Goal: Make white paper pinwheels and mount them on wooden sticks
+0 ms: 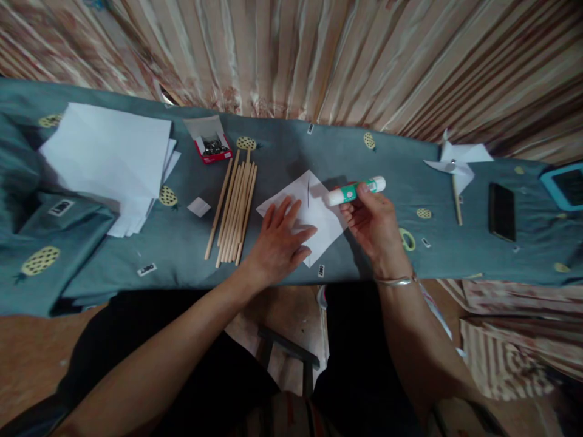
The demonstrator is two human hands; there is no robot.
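Observation:
A white square of paper (325,224) lies cornerwise on the cloth, with a dark line or slit running in from its far corner. My left hand (282,240) rests on its left half, fingers spread flat. Over the paper's right corner, my right hand (373,221) grips a green and white glue stick (353,192) between thumb and fingers. The stick lies nearly level, its left end above the sheet; whether its cap is on I cannot tell. Just left of the paper is a bundle of wooden sticks (237,206).
A paper stack (109,149), a small paper square (199,207) and a red box of metal pins (213,147) sit leftward. To the right are a paper pinwheel (455,162), scissors with a green handle (407,240), a phone (501,211) and a blue-framed device (565,185). A curtain (291,60) hangs behind.

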